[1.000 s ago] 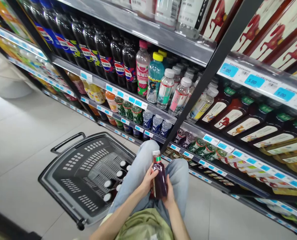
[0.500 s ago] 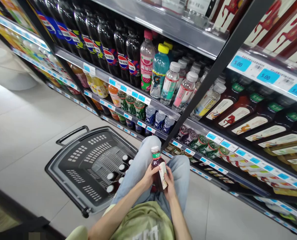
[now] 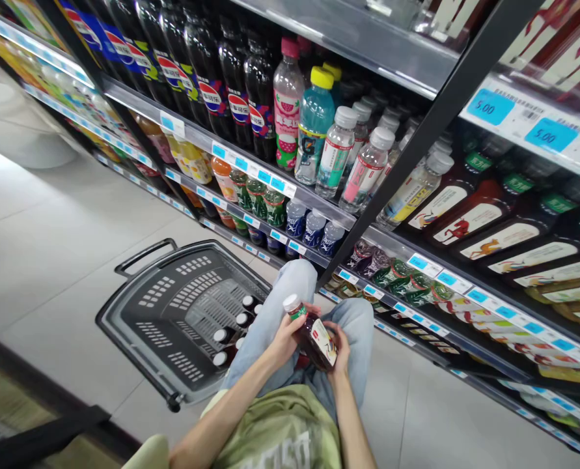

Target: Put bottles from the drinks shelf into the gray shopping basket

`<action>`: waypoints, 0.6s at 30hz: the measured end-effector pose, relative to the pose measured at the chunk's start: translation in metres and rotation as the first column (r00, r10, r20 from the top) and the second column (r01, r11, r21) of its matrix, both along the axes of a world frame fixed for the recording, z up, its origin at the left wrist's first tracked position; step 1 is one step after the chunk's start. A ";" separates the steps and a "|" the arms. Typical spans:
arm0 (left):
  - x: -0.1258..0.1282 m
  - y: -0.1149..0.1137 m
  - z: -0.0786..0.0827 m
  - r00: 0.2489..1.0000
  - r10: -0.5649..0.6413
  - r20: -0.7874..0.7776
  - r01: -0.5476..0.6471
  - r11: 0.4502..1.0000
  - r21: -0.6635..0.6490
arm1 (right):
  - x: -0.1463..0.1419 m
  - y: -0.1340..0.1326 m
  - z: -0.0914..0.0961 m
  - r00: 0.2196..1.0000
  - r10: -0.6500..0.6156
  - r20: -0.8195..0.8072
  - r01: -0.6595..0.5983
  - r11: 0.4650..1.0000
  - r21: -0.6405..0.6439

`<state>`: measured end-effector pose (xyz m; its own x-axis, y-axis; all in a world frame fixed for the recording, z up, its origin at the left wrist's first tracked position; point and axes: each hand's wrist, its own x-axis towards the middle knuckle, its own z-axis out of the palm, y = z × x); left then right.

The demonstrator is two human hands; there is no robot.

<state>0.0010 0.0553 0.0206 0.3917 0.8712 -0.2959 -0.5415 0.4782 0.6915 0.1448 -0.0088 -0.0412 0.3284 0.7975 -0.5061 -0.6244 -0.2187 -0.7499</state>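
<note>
Dark bottle (image 3: 308,337) at lower centre of frame, tilted; white cap (image 3: 291,302) toward upper left, pale label (image 3: 324,341) facing up (print too small to read); left hand (image 3: 284,337) wrapped round its neck end, right hand (image 3: 340,352) closed on its lower end; grey basket (image 3: 138,306) left of centre, white-capped bottles (image 3: 224,336) along its right side; cola bottles (image 3: 211,85) shelved at upper left; dark green-necked bottles (image 3: 502,238) at right.

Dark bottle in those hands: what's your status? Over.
Left grip near the white cap, right grip near the other end. Dark bottle tilted, cap on. Basket with capped bottles alongside; nothing seen in the way.
</note>
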 end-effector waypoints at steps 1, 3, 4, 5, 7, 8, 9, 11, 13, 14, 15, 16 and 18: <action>-0.006 0.001 0.004 0.999 -0.013 -0.048 0.015 0.999 0.043 | 0.002 -0.001 0.002 0.999 0.043 -0.027 -0.044 0.999 -0.014; -0.019 0.004 0.013 0.987 -0.040 -0.156 0.062 0.988 0.138 | 0.004 -0.004 0.005 0.992 0.111 -0.060 -0.113 0.993 -0.025; -0.025 0.004 0.016 0.978 -0.043 -0.203 0.080 0.981 0.179 | 0.005 -0.005 0.006 0.989 0.132 -0.070 -0.134 0.991 -0.026; -0.031 0.004 0.019 0.970 -0.037 -0.239 0.088 0.974 0.208 | 0.005 -0.006 0.007 0.985 0.153 -0.080 -0.156 0.987 -0.028; -0.040 0.003 0.022 0.960 -0.009 -0.281 0.072 0.974 0.213 | 0.004 -0.007 0.007 0.975 0.198 -0.101 -0.202 0.979 -0.030; -0.043 0.001 0.023 0.958 0.010 -0.288 0.048 0.980 0.193 | 0.003 -0.008 0.008 0.969 0.223 -0.109 -0.227 0.973 -0.028; -0.045 0.000 0.024 0.957 0.029 -0.290 0.020 0.986 0.165 | 0.002 -0.009 0.008 0.962 0.248 -0.116 -0.253 0.967 -0.025; -0.048 -0.004 0.026 0.957 0.067 -0.281 -0.038 0.993 0.109 | -0.002 -0.009 0.008 0.950 0.287 -0.120 -0.291 0.956 -0.017; -0.050 -0.005 0.029 0.958 0.110 -0.267 -0.090 0.992 0.083 | -0.006 -0.010 0.008 0.947 0.301 -0.113 -0.304 0.953 -0.005; -0.052 -0.004 0.031 0.955 0.138 -0.262 -0.120 0.989 0.086 | -0.008 -0.010 0.008 0.950 0.296 -0.100 -0.297 0.955 0.004; -0.055 -0.002 0.034 0.950 0.173 -0.261 -0.154 0.984 0.094 | -0.009 -0.010 0.008 0.955 0.285 -0.077 -0.285 0.958 0.012; -0.058 0.001 0.038 0.943 0.210 -0.260 -0.190 0.977 0.102 | -0.010 -0.009 0.008 0.960 0.276 -0.041 -0.276 0.961 0.015; -0.068 0.009 0.049 0.925 0.290 -0.246 -0.273 0.957 0.104 | -0.011 -0.009 0.008 0.962 0.268 0.052 -0.269 0.963 0.007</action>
<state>-0.0674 0.0640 0.0692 0.0461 0.9556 -0.2911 -0.4475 0.2803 0.8492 0.1335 -0.0182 -0.0332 0.1259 0.8667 -0.4827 -0.5052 -0.3628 -0.7830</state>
